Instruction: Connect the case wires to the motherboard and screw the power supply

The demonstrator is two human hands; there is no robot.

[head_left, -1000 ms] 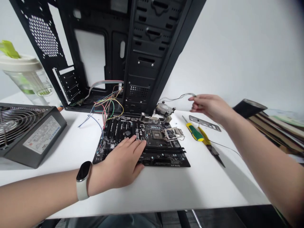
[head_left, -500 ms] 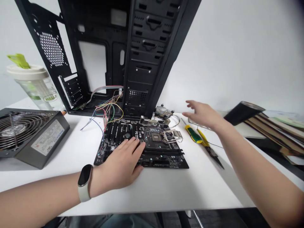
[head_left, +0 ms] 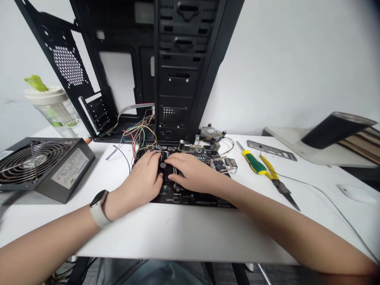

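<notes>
A black motherboard (head_left: 190, 199) lies flat on the white table before the computer case. Over its left part rests my left hand (head_left: 145, 178), fingers stretched out and holding nothing. My right hand (head_left: 194, 172) reaches across the board from the right, covering its middle. Its thumb and fingers are apart, with the tips near the round coin battery (head_left: 163, 165); whether they touch the board I cannot tell. Past the right wrist shows the raised metal socket frame (head_left: 230, 162). Loose coloured wires (head_left: 139, 132) run from the case to the board's back left corner.
The black computer case (head_left: 190, 91) stands behind. To the left are a power supply (head_left: 69, 168) and a drinking cup (head_left: 57, 109). A CPU cooler (head_left: 211, 133), screwdriver (head_left: 253, 161), pliers (head_left: 280, 186), metal I/O plate (head_left: 271, 150) and thin cable (head_left: 323, 198) lie to the right.
My right hand has moved left and down from above the table's right side to the middle of the motherboard. My left hand has shifted slightly toward the board's left. The camera view has turned rightward.
</notes>
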